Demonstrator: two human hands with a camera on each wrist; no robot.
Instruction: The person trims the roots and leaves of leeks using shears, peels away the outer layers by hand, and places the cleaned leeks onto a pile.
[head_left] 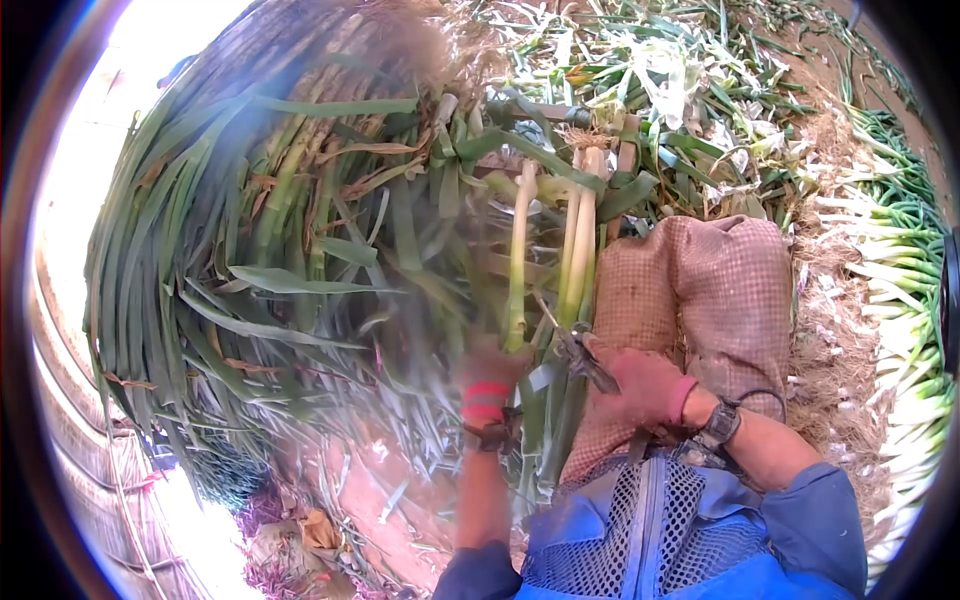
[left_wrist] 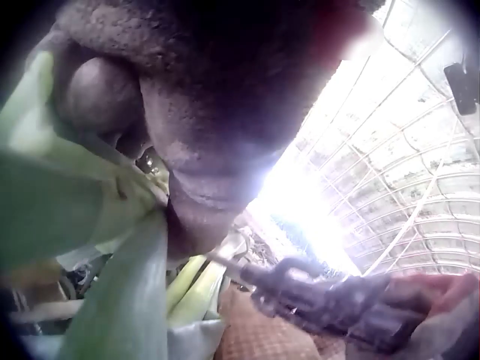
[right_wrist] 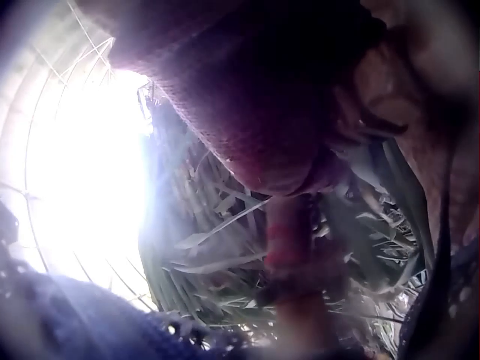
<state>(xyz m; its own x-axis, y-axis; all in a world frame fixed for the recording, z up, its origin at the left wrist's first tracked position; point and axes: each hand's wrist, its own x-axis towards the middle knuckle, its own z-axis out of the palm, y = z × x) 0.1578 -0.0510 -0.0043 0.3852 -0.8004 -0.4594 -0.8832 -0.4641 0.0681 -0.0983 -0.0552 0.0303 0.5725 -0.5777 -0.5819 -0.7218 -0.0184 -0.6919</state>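
My left hand [head_left: 495,365], in a work glove with a red-striped cuff, grips a long green onion [head_left: 519,250] by its green part, white end pointing away from me. Broad green leaves [left_wrist: 124,292] fill the near side of the left wrist view. In my right hand [head_left: 645,388], in a pinkish glove, is a metal air blow gun [head_left: 578,352]. Its thin nozzle [head_left: 546,308] points toward the held stalk. Just right of that stalk, two more green onions [head_left: 577,235] stand side by side, roots still on. In the right wrist view the glove [right_wrist: 255,142] hides the blow gun.
A tall heap of untrimmed green onions [head_left: 230,230] rises on the left. Stripped leaves and peelings [head_left: 690,90] litter the far ground. My knees, under checked cloth [head_left: 735,290], are at right of centre. A row of cleaned green onions [head_left: 905,390] lies along the far right.
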